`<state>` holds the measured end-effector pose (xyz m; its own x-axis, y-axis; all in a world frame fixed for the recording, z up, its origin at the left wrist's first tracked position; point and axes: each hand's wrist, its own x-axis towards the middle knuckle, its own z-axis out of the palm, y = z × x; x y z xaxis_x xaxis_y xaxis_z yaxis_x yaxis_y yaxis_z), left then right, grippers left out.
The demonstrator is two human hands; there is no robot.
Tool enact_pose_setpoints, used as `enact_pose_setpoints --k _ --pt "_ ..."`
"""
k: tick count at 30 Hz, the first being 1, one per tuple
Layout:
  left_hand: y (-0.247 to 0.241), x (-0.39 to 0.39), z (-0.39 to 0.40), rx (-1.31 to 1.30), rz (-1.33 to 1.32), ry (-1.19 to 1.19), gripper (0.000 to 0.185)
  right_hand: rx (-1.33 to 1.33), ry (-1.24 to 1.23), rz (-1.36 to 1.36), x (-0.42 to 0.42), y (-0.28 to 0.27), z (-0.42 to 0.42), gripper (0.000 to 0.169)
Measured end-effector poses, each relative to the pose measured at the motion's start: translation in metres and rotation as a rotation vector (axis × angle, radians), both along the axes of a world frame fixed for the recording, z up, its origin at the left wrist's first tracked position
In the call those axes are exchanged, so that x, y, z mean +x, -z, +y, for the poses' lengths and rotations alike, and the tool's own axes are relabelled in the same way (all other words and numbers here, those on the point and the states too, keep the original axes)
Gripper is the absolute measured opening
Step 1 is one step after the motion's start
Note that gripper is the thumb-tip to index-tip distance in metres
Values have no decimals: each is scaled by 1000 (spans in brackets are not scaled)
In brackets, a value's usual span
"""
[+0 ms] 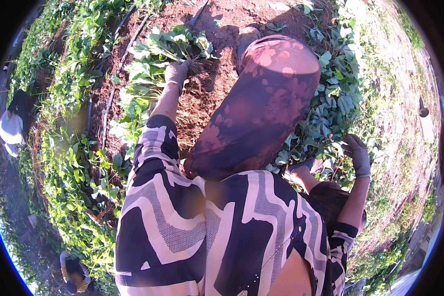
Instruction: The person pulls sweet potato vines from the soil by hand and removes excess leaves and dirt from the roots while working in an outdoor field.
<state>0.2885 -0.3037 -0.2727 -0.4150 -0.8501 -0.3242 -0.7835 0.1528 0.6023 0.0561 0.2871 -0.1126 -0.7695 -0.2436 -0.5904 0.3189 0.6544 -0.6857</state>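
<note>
My left hand, in a dirty thin glove, is at the root end of a leafy green plant, its fingers closed around the stem bases. Below and beside it lies a heap of uprooted plants, their brown stringy roots towards my knee and their leaves to the left. My right hand, gloved too, is raised at the right with its fingers somewhat bent and apart, near leafy plants beside my leg. I see nothing held in it.
My bent leg in floral trousers stands between the two leafy heaps. Black drip hoses run along the reddish soil at the left, beside green rows. One person is at the far left, another at the lower left.
</note>
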Motion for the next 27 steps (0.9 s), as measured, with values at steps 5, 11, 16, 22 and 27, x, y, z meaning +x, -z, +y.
enact_pose_setpoints --k 5,11,16,22,27 --pt "58 -2 -60 407 -178 7 39 80 -38 19 7 -11 -15 44" --pt "43 -13 -45 578 56 -99 33 175 -181 180 4 -31 -14 41" --pt "-6 -16 -48 520 88 -111 32 193 -198 326 7 -67 -16 39" --pt "-86 -71 -55 467 33 63 30 51 -227 444 8 -88 4 36" --pt "-163 -213 -42 409 -110 439 28 90 -186 455 10 -89 16 36"
